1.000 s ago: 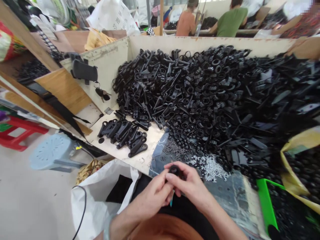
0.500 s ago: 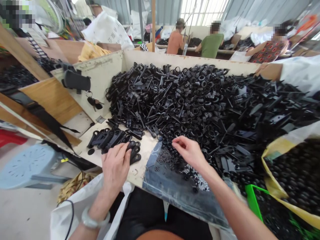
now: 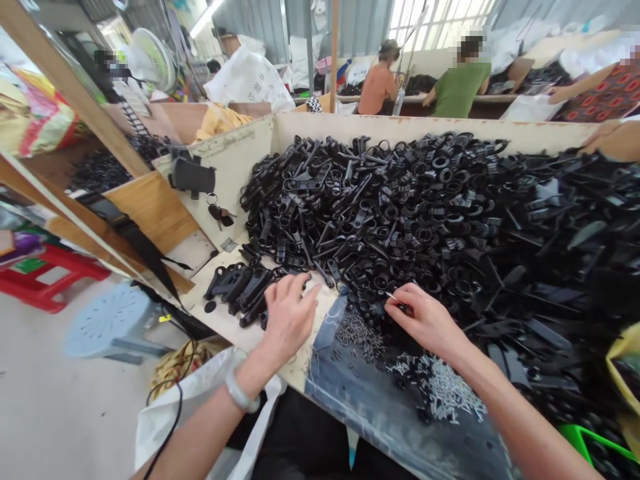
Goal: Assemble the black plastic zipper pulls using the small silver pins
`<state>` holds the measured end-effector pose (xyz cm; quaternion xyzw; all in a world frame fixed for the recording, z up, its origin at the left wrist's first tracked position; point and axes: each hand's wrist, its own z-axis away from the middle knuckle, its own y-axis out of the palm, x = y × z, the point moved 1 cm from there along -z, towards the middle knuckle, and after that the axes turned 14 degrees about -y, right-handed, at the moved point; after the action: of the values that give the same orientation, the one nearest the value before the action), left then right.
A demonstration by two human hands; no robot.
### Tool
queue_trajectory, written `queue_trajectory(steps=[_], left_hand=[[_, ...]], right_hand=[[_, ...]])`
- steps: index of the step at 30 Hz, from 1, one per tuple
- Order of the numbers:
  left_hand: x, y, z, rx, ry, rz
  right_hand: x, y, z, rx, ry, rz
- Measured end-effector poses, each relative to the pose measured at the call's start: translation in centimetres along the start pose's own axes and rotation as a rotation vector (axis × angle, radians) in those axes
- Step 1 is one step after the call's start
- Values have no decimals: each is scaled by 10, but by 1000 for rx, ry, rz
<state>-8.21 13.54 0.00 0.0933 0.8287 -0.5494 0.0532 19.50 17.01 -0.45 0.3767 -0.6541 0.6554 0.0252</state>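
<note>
My left hand [image 3: 290, 310] has its fingers spread and curved over a small black part at the right end of a row of black parts [image 3: 240, 290] on the pale board. Between the thumb and forefinger of my right hand [image 3: 420, 317] is a thin silvery pin, its tip pointing left. Below that hand lie silver screws [image 3: 447, 390] and smaller dark screws [image 3: 360, 337] on a blue cloth [image 3: 345, 393]. Behind both hands rises a large heap of black plastic parts [image 3: 370, 207].
A phone holder [image 3: 193, 175] and keys [image 3: 220, 213] hang on the left wall of the bin. A blue stool [image 3: 110, 320] and red stool [image 3: 50, 280] stand at left. A green basket [image 3: 580, 437] is at lower right. Several people sit or stand beyond.
The view has swung left, so most things sit further right. My left hand has moved off the near end of the row and opened its fingers. The pin now shows in my right hand.
</note>
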Motion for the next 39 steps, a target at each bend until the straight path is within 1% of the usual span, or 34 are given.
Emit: queue_trajectory(steps=[1,3,5,8,11,13,14,16,18,20,21,22,23,25,26,27,28,29,30,31,32,33,35,37,39], left_hand=[[-8,5,-11,70,93,-11],[-20,16,-32,144,229,-38],[-27,28,-49,192,317,-38],[-25,41,-68,235,392,3],[-16,44,-81,270,469,60],[-11,43,-90,267,510,125],[-11,41,-95,249,527,190],[-11,38,-104,191,536,347],[-16,31,-108,125,504,455],[-23,21,-104,73,429,506],[-29,15,-98,54,373,554],[-34,7,-89,49,285,647],[-40,0,-77,67,167,774],[-49,-14,-46,173,-139,1071],[-53,-19,-28,281,-280,1204],[-56,-22,-9,418,-431,1321],[-57,-23,11,581,-584,1411],[-57,-23,30,749,-726,1468],[-56,-23,48,877,-845,1515],[-55,-22,63,957,-945,1568],[-53,-20,76,1004,-1039,1616],[-52,-18,86,1042,-1117,1656],[-50,-15,99,1072,-1206,1736],[-50,-13,104,1098,-1208,1802],[-53,-13,105,1131,-1157,1838]], right_hand=[[-1,-3,5,-47,25,-101],[0,-8,16,-135,123,-383],[6,-8,28,-195,255,-697],[18,-2,43,-260,412,-1132],[27,6,50,-288,505,-1425],[29,10,53,-314,551,-1509],[30,11,55,-337,561,-1515],[31,12,58,-384,549,-1455],[30,13,65,-406,494,-1315],[27,14,73,-382,415,-1072],[24,14,77,-357,371,-917],[20,14,81,-328,331,-755],[16,13,84,-304,298,-606],[9,9,87,-292,250,-387],[6,7,85,-299,231,-315],[5,4,81,-302,209,-255],[5,2,75,-293,179,-193],[7,1,68,-265,146,-117],[10,1,59,-214,116,-21],[13,2,51,-152,91,82],[16,4,43,-90,71,176],[18,5,37,-38,58,252],[19,7,32,21,45,328],[16,5,36,-5,50,290],[16,2,51,-81,80,144]])
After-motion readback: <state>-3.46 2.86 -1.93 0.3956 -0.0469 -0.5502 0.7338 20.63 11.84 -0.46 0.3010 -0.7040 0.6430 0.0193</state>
